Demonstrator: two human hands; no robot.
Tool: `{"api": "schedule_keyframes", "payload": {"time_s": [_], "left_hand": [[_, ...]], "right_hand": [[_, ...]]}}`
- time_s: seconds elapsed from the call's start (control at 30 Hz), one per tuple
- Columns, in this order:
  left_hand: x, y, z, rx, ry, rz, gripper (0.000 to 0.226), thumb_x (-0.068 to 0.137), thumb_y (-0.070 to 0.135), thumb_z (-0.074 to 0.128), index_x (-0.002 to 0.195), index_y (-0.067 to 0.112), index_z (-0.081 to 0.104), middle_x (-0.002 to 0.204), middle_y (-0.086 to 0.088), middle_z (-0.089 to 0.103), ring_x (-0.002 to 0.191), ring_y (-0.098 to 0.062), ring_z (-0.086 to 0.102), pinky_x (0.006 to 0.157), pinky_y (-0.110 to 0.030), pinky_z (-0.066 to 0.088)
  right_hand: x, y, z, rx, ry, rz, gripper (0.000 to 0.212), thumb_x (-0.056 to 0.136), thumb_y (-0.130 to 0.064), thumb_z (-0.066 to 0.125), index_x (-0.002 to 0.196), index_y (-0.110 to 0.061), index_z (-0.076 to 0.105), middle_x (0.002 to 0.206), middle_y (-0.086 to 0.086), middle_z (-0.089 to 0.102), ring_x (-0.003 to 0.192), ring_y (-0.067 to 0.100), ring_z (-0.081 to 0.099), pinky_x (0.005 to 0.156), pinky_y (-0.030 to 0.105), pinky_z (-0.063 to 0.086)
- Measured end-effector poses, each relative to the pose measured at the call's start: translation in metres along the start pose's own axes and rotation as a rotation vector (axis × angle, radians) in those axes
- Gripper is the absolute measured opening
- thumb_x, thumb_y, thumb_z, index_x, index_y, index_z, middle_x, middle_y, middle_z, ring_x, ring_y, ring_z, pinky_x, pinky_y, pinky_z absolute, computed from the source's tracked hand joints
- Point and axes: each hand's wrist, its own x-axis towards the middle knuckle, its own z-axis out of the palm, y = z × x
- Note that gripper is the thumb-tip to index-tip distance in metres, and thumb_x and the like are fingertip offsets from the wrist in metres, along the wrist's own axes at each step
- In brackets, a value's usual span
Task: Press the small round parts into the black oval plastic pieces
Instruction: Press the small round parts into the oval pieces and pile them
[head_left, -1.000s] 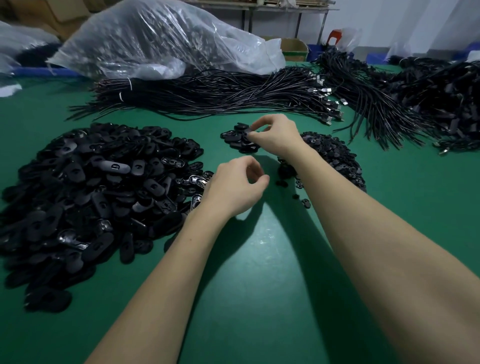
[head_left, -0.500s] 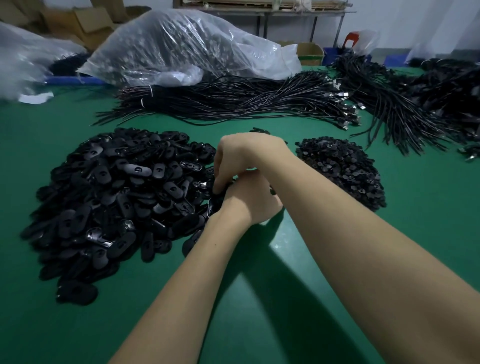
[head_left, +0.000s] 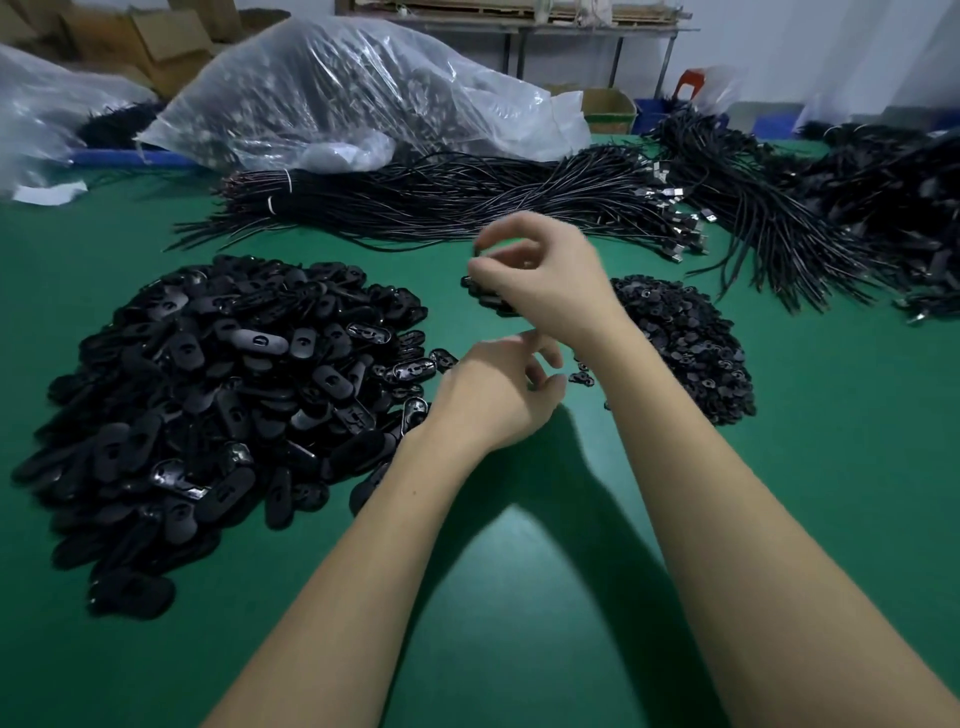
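Observation:
A big heap of black oval plastic pieces (head_left: 223, 395) lies on the green table at the left. A smaller heap of small round parts (head_left: 685, 343) sits at the right. My right hand (head_left: 545, 280), motion-blurred, hovers over a small cluster of oval pieces (head_left: 485, 296) in the middle. Its thumb and forefinger pinch a small dark piece (head_left: 475, 252), probably an oval one. My left hand (head_left: 498, 400) hangs just above the table by the big heap's right edge, fingers loosely curled, with nothing visible in it. A few loose round parts (head_left: 582, 378) lie beside it.
Long bundles of black cables (head_left: 441, 208) stretch across the far side of the green table (head_left: 519, 597), with more at the far right (head_left: 857, 218). A large clear plastic bag (head_left: 353, 93) lies behind them. Cardboard boxes and a bench stand beyond.
The hands were pressed together by the big heap half a second ago. They have parted: the right hand moved up and away over the small cluster, the left stayed low.

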Motion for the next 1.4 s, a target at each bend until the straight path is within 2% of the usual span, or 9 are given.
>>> {"api": "schedule_keyframes", "payload": {"time_s": [0.07,0.17,0.43,0.53,0.67,1.0,1.1,1.2,1.4], "left_hand": [[0.001,-0.001,0.001,-0.007,0.015,-0.003,0.007,0.095,0.038,0.061,0.101,0.034,0.060,0.096,0.014,0.068,0.069,-0.013,0.063,0.070,-0.028,0.049],[0.003,-0.004,0.003,0.043,0.054,0.029,0.010,0.093,0.041,0.062,0.101,0.035,0.063,0.097,0.016,0.068,0.077,-0.013,0.062,0.075,-0.034,0.050],[0.005,-0.014,0.004,-0.016,0.098,0.029,0.034,0.088,0.049,0.069,0.107,0.040,0.042,0.094,0.018,0.063,0.073,-0.010,0.063,0.078,-0.043,0.055],[0.003,-0.011,0.004,-0.085,0.151,0.061,0.040,0.086,0.046,0.073,0.114,0.043,0.045,0.098,0.018,0.063,0.072,-0.012,0.064,0.079,-0.046,0.056],[0.003,-0.011,0.003,-0.124,0.242,0.098,0.028,0.086,0.040,0.075,0.106,0.041,0.054,0.101,0.017,0.064,0.075,-0.011,0.063,0.077,-0.044,0.057],[0.005,-0.014,0.002,-0.135,0.243,0.089,0.020,0.087,0.036,0.075,0.098,0.042,0.060,0.094,0.018,0.067,0.069,-0.015,0.061,0.073,-0.044,0.058],[0.006,-0.016,0.002,-0.136,0.257,0.066,0.019,0.087,0.034,0.074,0.098,0.041,0.060,0.093,0.018,0.067,0.066,-0.015,0.059,0.072,-0.044,0.058],[0.007,-0.019,0.001,-0.146,0.277,0.047,0.019,0.087,0.032,0.073,0.097,0.041,0.061,0.092,0.018,0.068,0.060,-0.014,0.056,0.069,-0.044,0.058],[0.007,-0.019,0.002,-0.150,0.269,0.040,0.018,0.087,0.033,0.073,0.097,0.040,0.061,0.091,0.018,0.067,0.059,-0.013,0.055,0.068,-0.041,0.057]], "right_hand": [[-0.014,0.016,-0.015,0.090,0.102,0.062,0.013,0.089,-0.025,0.073,0.101,-0.029,0.072,0.087,-0.009,0.078,0.078,0.007,0.073,0.072,0.027,0.057],[-0.034,0.040,-0.030,0.240,0.093,0.188,0.014,0.094,-0.018,0.070,0.107,-0.022,0.070,0.091,-0.002,0.078,0.071,0.009,0.072,0.059,0.022,0.053],[-0.047,0.061,-0.050,0.429,0.096,0.234,0.023,0.094,0.006,0.062,0.109,-0.009,0.070,0.091,0.011,0.078,0.078,0.016,0.076,0.073,0.026,0.061],[-0.051,0.062,-0.047,0.468,0.046,0.256,0.020,0.092,0.011,0.065,0.106,-0.004,0.070,0.088,0.013,0.078,0.078,0.019,0.077,0.073,0.025,0.061],[-0.051,0.061,-0.049,0.519,0.001,0.268,0.017,0.090,0.008,0.069,0.103,-0.003,0.071,0.086,0.011,0.079,0.079,0.022,0.077,0.072,0.024,0.061],[-0.049,0.065,-0.059,0.199,-0.065,0.268,0.008,0.092,-0.023,0.076,0.099,-0.021,0.078,0.084,-0.005,0.079,0.074,0.007,0.070,0.071,0.026,0.060],[-0.046,0.067,-0.063,-0.061,0.091,0.218,0.010,0.093,-0.030,0.069,0.094,-0.028,0.079,0.085,-0.011,0.078,0.081,0.006,0.072,0.077,0.027,0.058],[-0.047,0.070,-0.068,-0.350,0.013,0.235,0.007,0.090,-0.033,0.072,0.090,-0.035,0.079,0.088,-0.015,0.075,0.088,0.006,0.069,0.085,0.032,0.057],[-0.050,0.070,-0.062,-0.474,-0.109,0.267,0.006,0.083,-0.040,0.081,0.086,-0.041,0.076,0.079,-0.013,0.070,0.078,0.008,0.065,0.068,0.027,0.047]]}}
